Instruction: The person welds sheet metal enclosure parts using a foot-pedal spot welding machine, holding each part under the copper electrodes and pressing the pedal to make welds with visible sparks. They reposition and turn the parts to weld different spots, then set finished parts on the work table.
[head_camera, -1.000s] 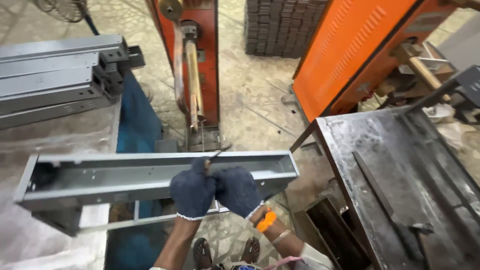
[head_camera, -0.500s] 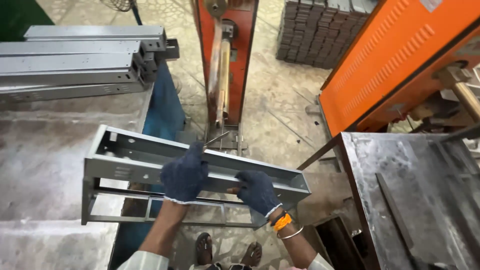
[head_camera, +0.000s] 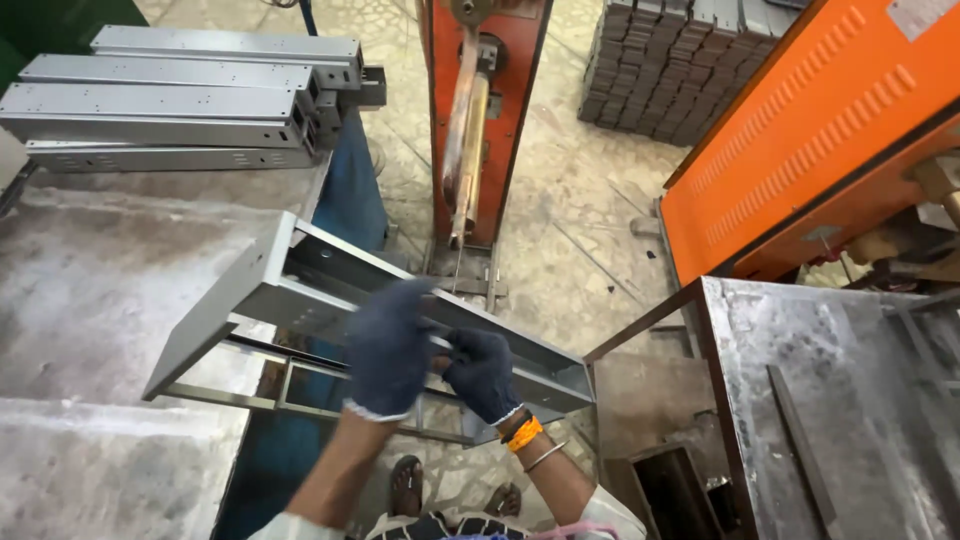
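both hands in dark blue knit gloves, close together near centre; left hand (head_camera: 388, 350) wraps over the top edge of a long grey sheet-metal channel (head_camera: 300, 290), clamped on it; right hand (head_camera: 482, 373) just beside it, fingers curled on the same channel's near edge, also gripping; orange band and thin bangle on the right wrist; channel is off the table, held in the air, tilted, its left end higher and out over the left workbench (head_camera: 90, 300), right end dropping toward the gap btwn benches; far left on that bench a stack of similar grey channels (head_camera: 180, 100); far centre an orange upright machine (head_camera: 480, 110); right, an orange cabinet (head_camera: 800, 140) and a dark steel table (head_camera: 830, 400); far right, stacked dark blocks (head_camera: 660, 60); sandalled feet at the near edge.
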